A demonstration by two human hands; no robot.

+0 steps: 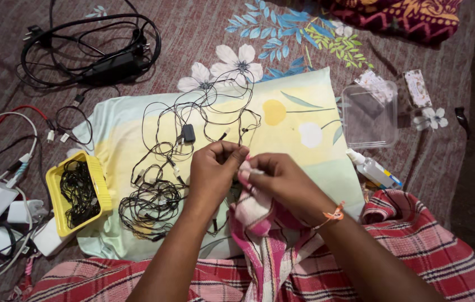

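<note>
The pale yellow and green pillow (304, 145) serves as the work surface and lies directly beyond the grip. On it, spreading up and to the left of the grip, is a loose tangle of thin black earphone cables (176, 151) with a small black in-line remote (188, 133).

The pink and white cloth (254, 210) hangs just below the grip, bunched under the right hand (282, 182).

The left hand (215, 168) has its fingers pressed together, pinching what appears to be one strand of the cable; the exact part held is hidden behind the fingers. The right hand is closed on the cloth and on a thin white stick, possibly a cotton swab (256, 172), at the grip itself.

Left of the grip, a yellow tray (100, 182) holds more coiled black cables. Right of the grip, well apart, stand a clear plastic box (369, 114) and, nearer, a small white spray bottle (373, 170).

Risks, in my judgement:
- Pulling the pinched strand could tighten the tangle into knots, since the loops overlap freely.
- A sharp tug could strain the fine wire at the remote.
- The spray bottle lies on its side near the pillow's edge; if it leaks, liquid could reach the cables.
- The swab is held lightly and may slip into the cloth folds.
</note>
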